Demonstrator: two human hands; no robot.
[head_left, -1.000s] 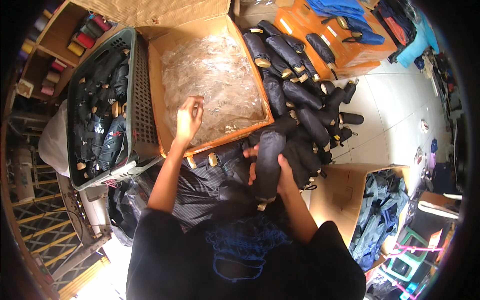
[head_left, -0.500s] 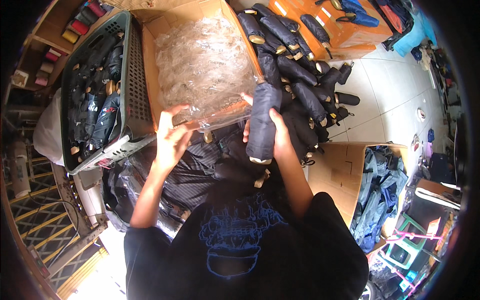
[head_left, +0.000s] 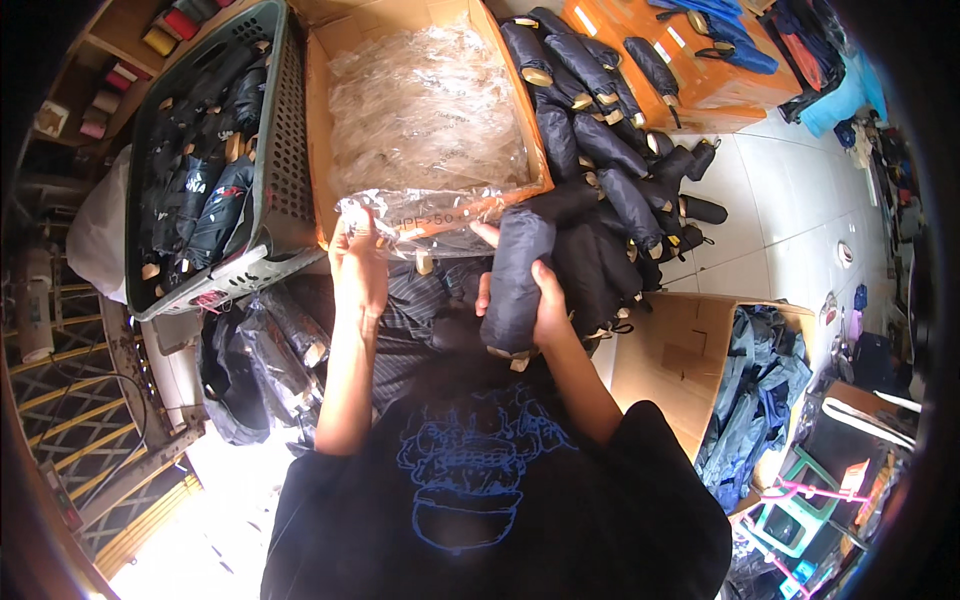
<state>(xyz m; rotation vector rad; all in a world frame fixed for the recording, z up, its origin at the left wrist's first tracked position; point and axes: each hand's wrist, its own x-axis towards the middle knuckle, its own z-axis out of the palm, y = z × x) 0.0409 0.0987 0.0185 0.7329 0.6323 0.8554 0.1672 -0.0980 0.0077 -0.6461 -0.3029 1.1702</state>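
A folded dark umbrella (head_left: 516, 280) is gripped upright in the right hand (head_left: 545, 305), whose fingers (head_left: 541, 275) are wrapped around its lower half; the pale handle end shows just below the hand. The left hand (head_left: 358, 270) is raised beside it, and its fingers are pinched on the edge of a clear plastic sleeve (head_left: 420, 215), which is stretched across toward the top of the umbrella. The sleeve is held just in front of the near wall of a cardboard box (head_left: 322, 150) that is filled with more crinkled clear plastic bags (head_left: 425, 110).

To the left of the box, touching its side, a grey-green plastic basket (head_left: 285, 150) is packed with sleeved umbrellas (head_left: 200, 190). To the right of the box, a heap of loose folded dark umbrellas (head_left: 600, 150) is spread over the tiled floor (head_left: 770, 220), reaching back to an orange box (head_left: 700, 70) at the far edge. Near the right edge of the floor, an open carton (head_left: 680, 350) with bluish fabric inside is seen. Dark bagged items (head_left: 260, 350) are lying below the basket, near the person's left forearm.
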